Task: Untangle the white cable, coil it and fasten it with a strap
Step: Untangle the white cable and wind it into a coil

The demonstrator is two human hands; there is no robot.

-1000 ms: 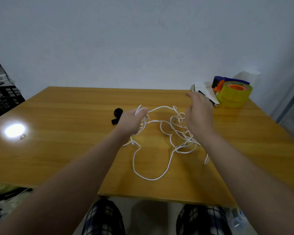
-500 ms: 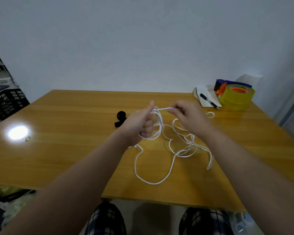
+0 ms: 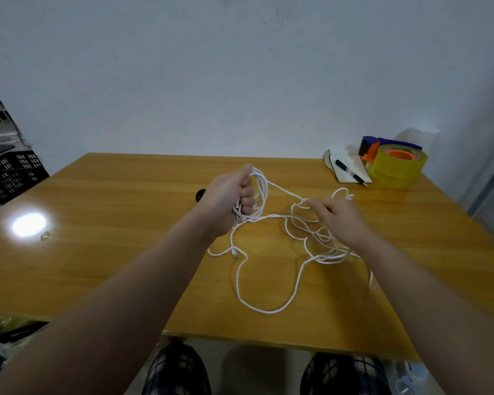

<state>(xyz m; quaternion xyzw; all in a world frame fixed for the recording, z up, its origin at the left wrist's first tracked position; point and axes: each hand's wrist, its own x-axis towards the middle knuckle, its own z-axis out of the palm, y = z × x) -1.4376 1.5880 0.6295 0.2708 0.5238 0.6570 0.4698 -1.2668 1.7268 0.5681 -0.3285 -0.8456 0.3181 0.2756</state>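
Note:
The white cable (image 3: 268, 309) lies in loose tangled loops on the wooden table (image 3: 111, 252). My left hand (image 3: 228, 198) grips a small coil of a few cable loops above the table's middle. From that coil a taut strand runs right to my right hand (image 3: 340, 218), which pinches it over the tangle. One cable end with a plug (image 3: 234, 253) lies below my left hand. A black strap (image 3: 200, 194) peeks out behind my left hand, mostly hidden.
A yellow tape roll in a blue and orange dispenser (image 3: 394, 163) stands at the back right, next to a notebook with a black pen (image 3: 350, 172). A small metal piece (image 3: 44, 236) lies at the left near a light glare. Black crates (image 3: 12, 175) stand beyond the left edge.
My right hand has drawn away from my left hand to the right and down along the strand. The coil in my left hand has gained a loop.

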